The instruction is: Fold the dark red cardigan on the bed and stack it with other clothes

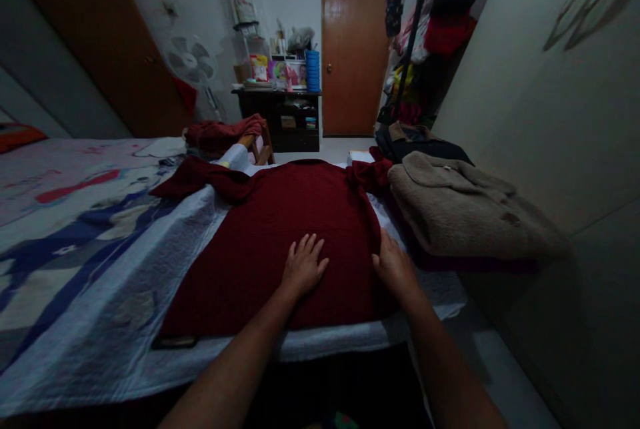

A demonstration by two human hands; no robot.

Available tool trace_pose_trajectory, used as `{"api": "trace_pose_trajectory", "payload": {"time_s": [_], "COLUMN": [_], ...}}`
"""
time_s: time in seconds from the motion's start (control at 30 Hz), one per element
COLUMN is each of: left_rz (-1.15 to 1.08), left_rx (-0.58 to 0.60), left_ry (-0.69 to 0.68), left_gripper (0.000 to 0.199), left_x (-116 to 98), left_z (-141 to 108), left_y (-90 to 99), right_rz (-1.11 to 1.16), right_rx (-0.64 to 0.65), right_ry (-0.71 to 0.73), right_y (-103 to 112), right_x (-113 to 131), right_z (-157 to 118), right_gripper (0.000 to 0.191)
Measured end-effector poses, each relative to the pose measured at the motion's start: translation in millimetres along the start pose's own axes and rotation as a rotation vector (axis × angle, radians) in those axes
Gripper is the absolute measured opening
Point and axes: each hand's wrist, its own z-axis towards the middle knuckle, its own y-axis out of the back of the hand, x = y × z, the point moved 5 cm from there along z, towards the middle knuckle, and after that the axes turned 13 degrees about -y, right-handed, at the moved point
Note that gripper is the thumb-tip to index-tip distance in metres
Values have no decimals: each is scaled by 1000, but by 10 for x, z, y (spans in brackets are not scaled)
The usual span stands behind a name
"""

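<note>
A dark red long-sleeved sweater lies spread out on a white quilted cover, its neckline at the far end. My left hand rests flat on the middle of the sweater with its fingers spread. At the sweater's right side edge, my right hand has its thumb and fingers closed on the cloth. The left sleeve stretches out to the left, while the right sleeve is bunched near the folded clothes. A small dark flat object sticks out from under the sweater's lower left corner.
On the right lies a stack with a folded beige fleece jacket and a dark garment. A bed with a patterned sheet extends left. Behind are a reddish cloth pile, a fan, a dark shelf and a door.
</note>
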Motion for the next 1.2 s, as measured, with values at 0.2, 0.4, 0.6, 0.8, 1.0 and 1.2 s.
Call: {"api": "trace_pose_trajectory", "payload": {"time_s": [0.2,0.4,0.6,0.8,1.0,1.2], "left_rz": [7,-59,-205,-363,-419,-428], "left_rx": [-19,-37,-55,-137,-175,-182], "left_ry": [-2,-9,27,88,132,135], "left_gripper": [52,45,40,39,38,31], "left_x": [2,46,141,232,235,239], "left_z": [-11,-30,-28,-24,-25,43], "left_y": [15,24,35,80,112,139], "right_rz": [207,264,219,105,94,62], "right_rx": [120,200,307,372,309,190], "right_ry": [70,186,278,330,380,396], "right_y": [-47,-257,-495,-727,-746,-730], "right_x": [301,693,931,920,880,857], "right_z": [60,-19,-217,-359,-468,-597], "right_gripper": [60,56,52,50,48,36]}}
